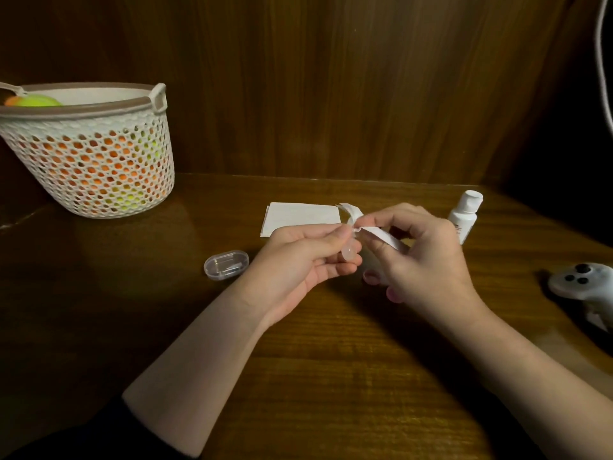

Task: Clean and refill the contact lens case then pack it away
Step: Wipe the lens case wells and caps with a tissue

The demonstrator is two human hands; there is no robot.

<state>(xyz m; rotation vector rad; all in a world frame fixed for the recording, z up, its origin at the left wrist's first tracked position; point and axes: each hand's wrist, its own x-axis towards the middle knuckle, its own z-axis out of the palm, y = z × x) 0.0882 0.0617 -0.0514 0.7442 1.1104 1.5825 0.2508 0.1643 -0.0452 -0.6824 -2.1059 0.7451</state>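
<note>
- Wiping the contact lens case (349, 252) with a strip of tissue (378, 234), judging by the pose; cleaning stage apparently, refill and packing not yet done
- Left hand (308, 257): grip clenched on the case, thumb and fingers pinching it just above the tabletop (298, 376); only one pale pink well showing clearly between the fingertips, rest hidden by the fingers
- Right hand (428, 257): grip pinching the tissue, twisted end meeting the top of the case, loose end trailing back across the fingers
- Key relation: case lies just left of the right hand, touching the tissue; long axis seemingly running up and away, lower well nearest the camera, though too covered to tell for sure; both hands equally close, left carrying, right working
- Small pinkish ring shape (371, 277) under the right hand, possibly a case cap; cannot tell
- Solution bottle (464, 216) standing just beyond the right hand, white cap on, nearer to that hand for the refill
- Clear oval box (226, 264) lying closed just left of the left hand, likely where the case gets packed
- Folded white tissue sheet (303, 218) flat behind the hands
- Surface: dark wood grain, glossy, dim warm light; wood panel wall (331, 78) close behind
- Perforated white basket (89, 151) far left holding orange and green balls; white game controller (583, 283) at the right edge
</note>
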